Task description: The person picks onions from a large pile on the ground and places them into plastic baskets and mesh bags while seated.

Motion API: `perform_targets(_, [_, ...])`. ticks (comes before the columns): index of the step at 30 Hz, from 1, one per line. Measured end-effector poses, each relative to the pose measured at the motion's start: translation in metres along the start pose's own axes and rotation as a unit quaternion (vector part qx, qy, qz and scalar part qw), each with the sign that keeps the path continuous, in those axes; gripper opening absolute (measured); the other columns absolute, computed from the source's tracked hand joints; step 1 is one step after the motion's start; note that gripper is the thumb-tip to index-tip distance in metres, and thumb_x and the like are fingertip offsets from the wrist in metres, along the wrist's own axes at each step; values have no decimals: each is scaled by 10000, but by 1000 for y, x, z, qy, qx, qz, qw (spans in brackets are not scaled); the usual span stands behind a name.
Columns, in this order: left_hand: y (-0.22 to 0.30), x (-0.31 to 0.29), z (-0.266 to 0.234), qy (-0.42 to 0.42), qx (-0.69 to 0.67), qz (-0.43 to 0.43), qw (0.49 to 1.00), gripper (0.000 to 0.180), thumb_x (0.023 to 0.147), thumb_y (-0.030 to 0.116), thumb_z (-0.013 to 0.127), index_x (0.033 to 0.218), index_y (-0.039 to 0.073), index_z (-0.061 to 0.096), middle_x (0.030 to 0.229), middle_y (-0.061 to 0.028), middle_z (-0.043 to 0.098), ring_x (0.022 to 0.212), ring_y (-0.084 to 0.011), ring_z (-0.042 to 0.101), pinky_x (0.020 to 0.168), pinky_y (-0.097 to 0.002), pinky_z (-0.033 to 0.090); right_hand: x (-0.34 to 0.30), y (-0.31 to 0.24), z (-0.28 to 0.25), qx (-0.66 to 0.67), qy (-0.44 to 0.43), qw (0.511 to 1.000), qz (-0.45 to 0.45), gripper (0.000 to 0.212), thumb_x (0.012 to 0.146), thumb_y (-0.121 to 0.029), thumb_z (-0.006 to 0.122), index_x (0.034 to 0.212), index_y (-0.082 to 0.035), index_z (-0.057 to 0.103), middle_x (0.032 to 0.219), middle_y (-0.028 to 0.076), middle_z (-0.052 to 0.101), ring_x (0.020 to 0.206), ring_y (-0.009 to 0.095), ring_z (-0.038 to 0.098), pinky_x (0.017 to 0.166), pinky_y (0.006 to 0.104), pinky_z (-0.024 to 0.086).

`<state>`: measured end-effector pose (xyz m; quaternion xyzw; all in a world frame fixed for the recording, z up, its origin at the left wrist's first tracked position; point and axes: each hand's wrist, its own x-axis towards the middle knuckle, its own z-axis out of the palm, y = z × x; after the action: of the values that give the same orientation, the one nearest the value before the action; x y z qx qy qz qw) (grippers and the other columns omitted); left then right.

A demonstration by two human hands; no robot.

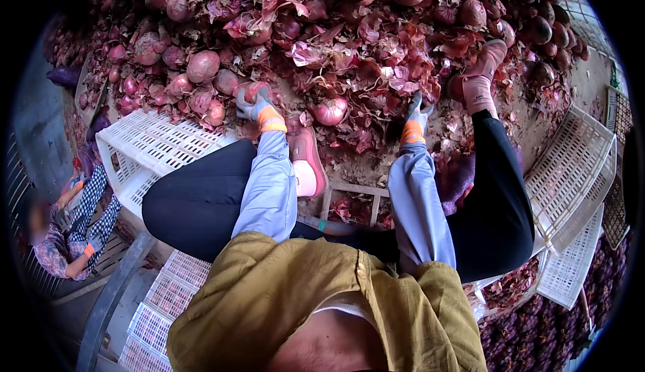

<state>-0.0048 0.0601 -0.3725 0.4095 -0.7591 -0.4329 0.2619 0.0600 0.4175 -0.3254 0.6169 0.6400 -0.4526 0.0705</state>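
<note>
My left hand [254,109], in a grey glove with an orange cuff, is closed around a red onion [253,91] at the edge of the heap. My right hand [418,113], gloved the same way, reaches into the loose onion skins [386,80]. Its visible fingers are apart, and I see nothing held in them; a dark patch lies beside it. Between my hands, a round red onion [331,111] rests on the skins. Larger onions [203,66] lie beyond my left hand.
A white slatted crate [161,140] lies tipped at my left; more crates [568,177] are stacked at my right. My pink shoes [309,160] stand among the skins. A low metal frame [356,189] shows between my legs. Another person [64,231] sits at far left.
</note>
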Motion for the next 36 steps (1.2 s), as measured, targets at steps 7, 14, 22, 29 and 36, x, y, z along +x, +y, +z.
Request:
perform_targets(7, [118, -92, 107, -198, 24, 139, 970, 554, 711, -1, 700, 1208, 14, 457, 1268, -165, 337, 1104, -303, 462, 988, -363, 398, 85, 17, 60, -208, -109, 959, -159, 525, 909, -288, 488, 1405, -267, 321, 1334, 279, 352, 1007, 422, 580, 810, 444, 495])
perform_targets(14, [129, -254, 91, -455, -60, 240, 856, 534, 720, 146, 595, 1233, 75, 464, 1216, -170, 445, 1153, -353, 426, 1018, -408, 328, 101, 12, 19, 67, -314, 826, -464, 593, 823, -197, 641, 1357, -102, 402, 1199, 213, 563, 1049, 235, 592, 830, 355, 485])
perform_targets(22, [131, -247, 25, -648, 270, 251, 667, 471, 742, 176, 628, 1185, 45, 538, 1195, -186, 552, 1130, -351, 505, 971, -417, 393, 45, 72, -37, -24, -70, 997, 10, 585, 772, -290, 613, 1269, -24, 458, 1207, 192, 530, 1105, 332, 529, 969, 398, 403])
perform_targets(29, [94, -106, -1, -305, 412, 136, 848, 402, 818, 445, 608, 1137, 201, 581, 1183, -153, 513, 1088, -375, 506, 908, -464, 410, 11, 60, -20, -136, -15, 990, -28, 725, 675, -424, 747, 1216, 8, 530, 1188, 236, 573, 1071, 365, 566, 923, 406, 431])
perform_targets(36, [40, -266, 11, -429, 101, -37, 897, 477, 693, 184, 736, 1117, 80, 544, 1158, -155, 469, 1053, -325, 513, 895, -386, 431, -32, 90, -17, -85, -63, 983, 152, 730, 825, -568, 559, 1295, -14, 489, 1246, 153, 571, 1139, 287, 548, 964, 385, 409])
